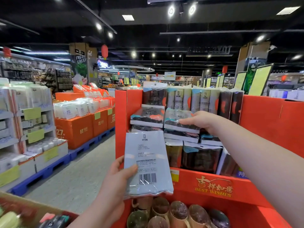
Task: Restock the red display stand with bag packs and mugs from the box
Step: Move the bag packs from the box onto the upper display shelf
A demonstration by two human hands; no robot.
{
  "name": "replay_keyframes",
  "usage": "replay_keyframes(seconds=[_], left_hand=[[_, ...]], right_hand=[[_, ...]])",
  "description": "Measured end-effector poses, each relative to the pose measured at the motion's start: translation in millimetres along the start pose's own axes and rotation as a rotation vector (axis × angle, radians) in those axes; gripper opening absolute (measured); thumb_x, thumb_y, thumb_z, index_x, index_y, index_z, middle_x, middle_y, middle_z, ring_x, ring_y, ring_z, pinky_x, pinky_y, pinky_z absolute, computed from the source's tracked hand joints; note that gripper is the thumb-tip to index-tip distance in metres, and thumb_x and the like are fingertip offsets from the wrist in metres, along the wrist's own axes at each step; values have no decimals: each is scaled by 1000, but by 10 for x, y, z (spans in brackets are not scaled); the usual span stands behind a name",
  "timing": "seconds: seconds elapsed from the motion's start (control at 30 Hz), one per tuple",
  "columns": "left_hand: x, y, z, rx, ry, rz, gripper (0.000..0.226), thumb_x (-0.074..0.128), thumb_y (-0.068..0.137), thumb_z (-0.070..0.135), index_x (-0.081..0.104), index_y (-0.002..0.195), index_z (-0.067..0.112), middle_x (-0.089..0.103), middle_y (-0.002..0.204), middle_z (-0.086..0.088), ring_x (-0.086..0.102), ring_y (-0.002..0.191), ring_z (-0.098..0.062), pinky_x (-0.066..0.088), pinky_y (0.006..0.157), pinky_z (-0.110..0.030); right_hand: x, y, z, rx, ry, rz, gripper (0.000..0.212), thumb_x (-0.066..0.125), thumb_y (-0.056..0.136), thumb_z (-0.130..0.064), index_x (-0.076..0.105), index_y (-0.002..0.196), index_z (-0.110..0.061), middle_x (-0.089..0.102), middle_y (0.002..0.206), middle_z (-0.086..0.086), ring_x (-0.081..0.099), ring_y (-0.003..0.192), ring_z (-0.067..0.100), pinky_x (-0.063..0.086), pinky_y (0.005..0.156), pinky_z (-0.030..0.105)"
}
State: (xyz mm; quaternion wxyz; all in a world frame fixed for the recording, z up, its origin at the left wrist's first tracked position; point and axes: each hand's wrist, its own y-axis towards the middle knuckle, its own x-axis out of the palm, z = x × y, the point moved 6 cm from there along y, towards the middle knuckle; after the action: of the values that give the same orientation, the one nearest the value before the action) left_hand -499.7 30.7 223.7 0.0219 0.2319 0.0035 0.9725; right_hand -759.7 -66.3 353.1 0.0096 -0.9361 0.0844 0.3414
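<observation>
The left hand (118,176) grips a pale-blue plastic-wrapped bag pack (146,162) before the red cardboard display stand (263,116), while the right hand (200,120) clasps a dark film-wrapped bag pack (177,120) atop its stacked shelf.

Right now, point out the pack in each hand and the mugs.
Left-hand pack (146,160): head view, its pale printed back.
Right-hand pack (174,118): head view, its clear top face.
Mugs (178,210): head view, one mug's wrapped mouth.

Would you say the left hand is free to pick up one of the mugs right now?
Probably not: the left hand grips a pale pack that hangs right above the mugs, so it is not free.
</observation>
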Motion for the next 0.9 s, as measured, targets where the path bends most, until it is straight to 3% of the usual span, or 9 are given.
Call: replay_keyframes(seconds=[0.13,0.27,0.33,0.43,0.57,0.63,0.7,0.8,0.9], left_hand=[[18,54,-17,-1,-11,-2,35,54,86,-5,55,115,14,72,98,-17,70,79,-35,57,59,-40],[35,72,-35,8,-13,-8,37,54,86,-5,54,118,13,71,101,-18,69,84,-37,57,64,-43],[47,67,-38,6,-17,-20,34,54,86,-5,55,115,14,72,99,-18,70,83,-36,58,62,-42],[89,71,-51,1,-22,-50,35,54,86,-5,56,115,14,73,97,-15,71,81,-35,58,63,-43],[242,90,-57,4,-20,-107,37,54,86,-4,55,119,12,73,98,-16,71,82,-35,58,59,-41],[395,94,-42,3,-22,-138,36,54,87,-4,55,119,13,73,97,-15,71,84,-35,59,64,-44],[582,113,-21,2,-49,-175,36,53,87,-5,55,120,11,72,100,-17,69,89,-37,58,72,-47],[901,182,-21,-10,-54,-252,37,52,88,-4,54,122,9,71,103,-18,69,91,-35,58,74,-47],[1212,248,-13,-14,-27,-302,38,53,88,-2,53,124,11,71,106,-16,69,91,-34,58,72,-46]], right_hand=[[45,1,-3,-44,-24,20,96,68,78,-55,25,149,-7,28,155,3,35,136,26,31,103,34],[74,-103,-45,-79,-41,96,91,65,81,-55,27,148,-7,30,154,3,38,134,27,35,97,33],[85,-217,-82,-123,-45,180,83,64,84,-51,30,147,-9,35,151,5,44,129,26,40,91,31],[86,-451,-126,-235,-16,310,66,63,87,-42,42,141,-11,40,144,5,48,104,12,39,82,26],[55,-790,-13,-338,41,432,31,59,90,-36,61,114,-16,55,120,-1,48,104,10,36,85,26],[75,-905,133,-276,176,380,21,59,90,-36,63,102,-19,62,104,-4,55,96,13,40,76,27],[144,-994,272,-171,308,225,26,56,90,-43,62,102,-21,66,99,-3,61,89,15,43,71,28],[243,-1119,415,-67,471,-56,39,53,88,-50,61,112,-20,71,103,-3,65,91,19,49,80,36],[138,-1188,442,-105,592,-117,38,59,86,-36,60,118,-15,71,112,3,67,104,24,51,94,42]])
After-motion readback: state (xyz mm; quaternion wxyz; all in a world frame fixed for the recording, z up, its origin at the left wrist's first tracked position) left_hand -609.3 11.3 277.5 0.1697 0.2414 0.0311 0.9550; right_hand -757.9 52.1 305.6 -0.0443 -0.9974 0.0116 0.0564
